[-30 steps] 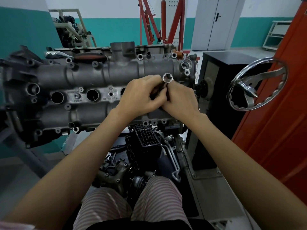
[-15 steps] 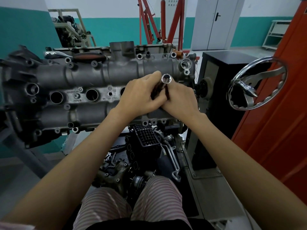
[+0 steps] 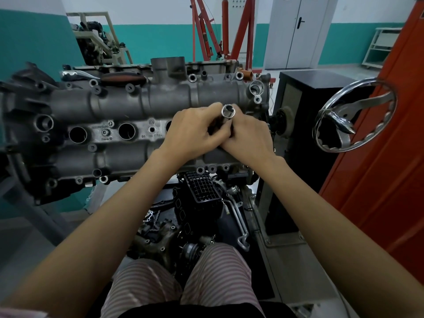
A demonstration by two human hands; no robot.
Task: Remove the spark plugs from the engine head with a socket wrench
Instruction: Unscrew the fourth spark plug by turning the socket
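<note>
the engine head (image 3: pixel 137 125) fills the left and centre of the frame, a long grey casting lying across the view, with two open round plug wells showing in its middle strip at centre left. an orange panel (image 3: pixel 390 157) takes up the right edge, and in front of it, at centre right, stands a chrome handwheel (image 3: pixel 355 115). a red hoist frame (image 3: pixel 220 31) rises at top centre. the left hand (image 3: pixel 195 134) and right hand (image 3: pixel 250 136) meet over the right part of the head, touching each other. both have a curled grip around a socket wrench (image 3: pixel 227 111), whose chrome socket end points up toward the camera between the fingers. striped trousers (image 3: pixel 179 278) show at bottom centre.
</note>
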